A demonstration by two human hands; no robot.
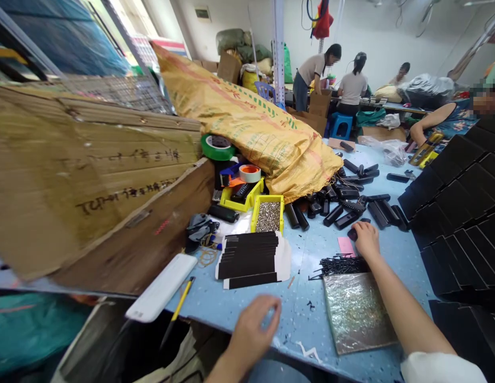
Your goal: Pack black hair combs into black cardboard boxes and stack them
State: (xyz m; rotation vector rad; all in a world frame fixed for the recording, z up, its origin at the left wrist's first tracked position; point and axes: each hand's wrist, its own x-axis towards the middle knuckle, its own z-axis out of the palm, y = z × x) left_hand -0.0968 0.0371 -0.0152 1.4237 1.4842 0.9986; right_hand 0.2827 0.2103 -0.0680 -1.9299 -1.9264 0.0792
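Note:
My right hand [366,239] reaches out over the blue table [303,255] and closes on a small black part [353,233] at the near edge of a heap of black plastic casings [343,205]. Just in front of it lie a pink slip [345,246] and a pile of thin black pins [338,265]. My left hand [255,327] hovers at the table's near edge, fingers curled loosely, nothing visibly in it. A stack of black flat strips [249,258] lies between the hands.
A yellow tray of small screws [268,215], tape rolls [217,146], a clear bag [357,311], a white slab [162,287] and a yellow pen [178,307] lie about. A cardboard box [91,175] and yellow sack [251,127] stand left. Black boxes [462,213] stack right. Other people work behind.

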